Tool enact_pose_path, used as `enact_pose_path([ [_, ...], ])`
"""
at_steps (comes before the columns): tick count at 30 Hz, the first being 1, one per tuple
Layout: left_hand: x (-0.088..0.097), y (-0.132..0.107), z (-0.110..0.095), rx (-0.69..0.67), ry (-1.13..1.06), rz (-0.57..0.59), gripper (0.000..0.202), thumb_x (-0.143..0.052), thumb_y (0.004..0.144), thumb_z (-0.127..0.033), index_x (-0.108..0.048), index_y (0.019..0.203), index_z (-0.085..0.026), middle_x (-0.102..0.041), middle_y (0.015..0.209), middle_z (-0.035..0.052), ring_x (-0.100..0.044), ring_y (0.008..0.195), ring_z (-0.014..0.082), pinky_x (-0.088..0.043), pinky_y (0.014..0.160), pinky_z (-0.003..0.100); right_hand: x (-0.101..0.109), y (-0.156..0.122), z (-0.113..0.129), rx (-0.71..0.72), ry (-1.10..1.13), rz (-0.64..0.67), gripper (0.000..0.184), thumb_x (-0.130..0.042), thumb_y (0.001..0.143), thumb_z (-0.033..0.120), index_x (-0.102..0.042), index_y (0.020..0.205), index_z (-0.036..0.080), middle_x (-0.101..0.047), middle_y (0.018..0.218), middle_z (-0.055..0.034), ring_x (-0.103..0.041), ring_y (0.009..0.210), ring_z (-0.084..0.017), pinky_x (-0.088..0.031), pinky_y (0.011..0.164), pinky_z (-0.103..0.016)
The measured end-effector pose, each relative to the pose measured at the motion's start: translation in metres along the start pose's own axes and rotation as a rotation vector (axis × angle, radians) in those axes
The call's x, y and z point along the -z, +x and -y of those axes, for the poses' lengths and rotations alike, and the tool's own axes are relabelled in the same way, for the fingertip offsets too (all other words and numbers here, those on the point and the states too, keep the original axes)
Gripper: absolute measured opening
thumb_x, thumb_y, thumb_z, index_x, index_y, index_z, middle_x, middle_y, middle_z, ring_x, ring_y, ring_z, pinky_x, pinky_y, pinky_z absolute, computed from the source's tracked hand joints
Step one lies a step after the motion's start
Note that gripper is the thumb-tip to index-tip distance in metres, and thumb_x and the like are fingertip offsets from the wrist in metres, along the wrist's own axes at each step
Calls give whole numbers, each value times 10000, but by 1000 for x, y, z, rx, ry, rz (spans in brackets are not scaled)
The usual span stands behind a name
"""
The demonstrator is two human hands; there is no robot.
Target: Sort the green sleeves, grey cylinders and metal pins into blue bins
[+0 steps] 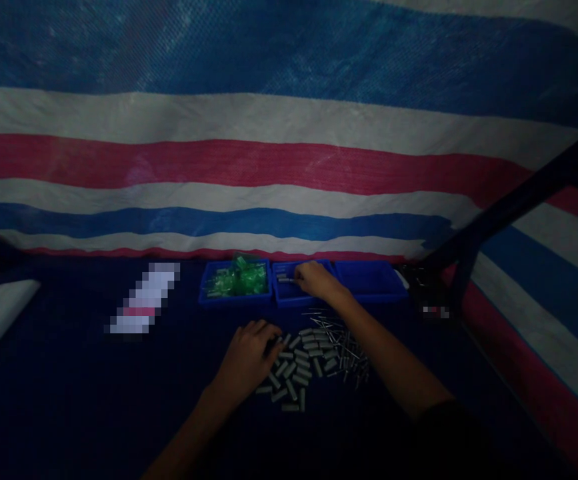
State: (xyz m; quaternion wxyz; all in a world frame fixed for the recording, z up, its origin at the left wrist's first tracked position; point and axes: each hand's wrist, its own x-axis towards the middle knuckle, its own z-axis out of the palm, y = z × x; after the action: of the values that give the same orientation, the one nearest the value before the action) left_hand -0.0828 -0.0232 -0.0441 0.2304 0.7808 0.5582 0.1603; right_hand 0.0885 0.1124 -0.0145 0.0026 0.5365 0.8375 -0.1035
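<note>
short pale cylinders [303, 363] — loosely clustered on the dark-blue tabletop [119, 393]

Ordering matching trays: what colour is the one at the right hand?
The tray is blue; see head view.

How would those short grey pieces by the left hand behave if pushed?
The short grey pieces look straight, so they're probably stiff. Being small, each is likely light. They lie loosely bunched, so a push would probably shift several together.
</note>
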Motion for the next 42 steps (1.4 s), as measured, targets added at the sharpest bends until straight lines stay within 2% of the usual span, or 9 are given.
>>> enact_pose_path([
  [6,0,0,1,14,3,-6,134,-495,830,-257,-604,904,-230,-623,910,19,-564,888,204,-365,777,343,3,1,11,-61,-85,-38,238,-454,855,184,-635,982,98,-652,989,-190,-617,930,-262,-449,786,-330],
  [12,0,1,1,24,11,0,142,-488,832,-251,-602,913,-224,-626,899,23,-567,874,202,-370,762,333,0,5,15,-152,-118,-30,290,-415,871,203,-633,990,54,-636,994,-238,-614,944,-291,-454,799,-369],
  [17,1,1,-1,20,-8,-8,129,-481,835,-243,-597,886,-217,-627,865,19,-566,866,189,-357,767,335,4,2,9,-134,-92,6,297,-427,863,265,-659,931,92,-659,974,-194,-622,937,-268,-451,806,-328],
  [21,1,0,-2,27,0,-59,121,-470,843,-257,-586,870,-235,-635,869,-4,-565,898,190,-303,837,400,7,-14,6,-162,-76,-7,366,-323,895,258,-638,981,93,-652,990,-199,-615,954,-268,-438,821,-350],
  [25,0,0,-2,42,5,-73,125,-466,844,-277,-583,863,-239,-636,870,-6,-565,898,189,-273,866,428,2,-24,7,-121,-12,38,355,-313,882,241,-635,1024,203,-669,1023,-99,-619,957,-229,-445,815,-337],
  [29,-1,1,-3,50,3,-65,120,-473,838,-280,-585,858,-241,-633,871,-10,-563,905,187,-264,874,431,-2,-18,6,-65,58,89,371,-373,832,234,-596,1123,292,-633,1136,-18,-592,1022,-212,-431,869,-338],
  [35,0,0,-2,56,8,-48,121,-470,836,-275,-586,858,-245,-625,869,-10,-560,902,185,-256,885,436,1,-11,1,6,115,132,413,-387,807,227,-572,1173,274,-613,1173,-32,-585,1043,-224,-427,894,-351],
  [42,0,0,-3,79,24,-23,134,-471,833,-286,-588,886,-248,-619,899,2,-553,923,203,-266,875,436,5,-7,4,107,159,160,390,-430,799,213,-588,1155,198,-615,1165,-67,-565,1072,-201,-406,910,-292],
])
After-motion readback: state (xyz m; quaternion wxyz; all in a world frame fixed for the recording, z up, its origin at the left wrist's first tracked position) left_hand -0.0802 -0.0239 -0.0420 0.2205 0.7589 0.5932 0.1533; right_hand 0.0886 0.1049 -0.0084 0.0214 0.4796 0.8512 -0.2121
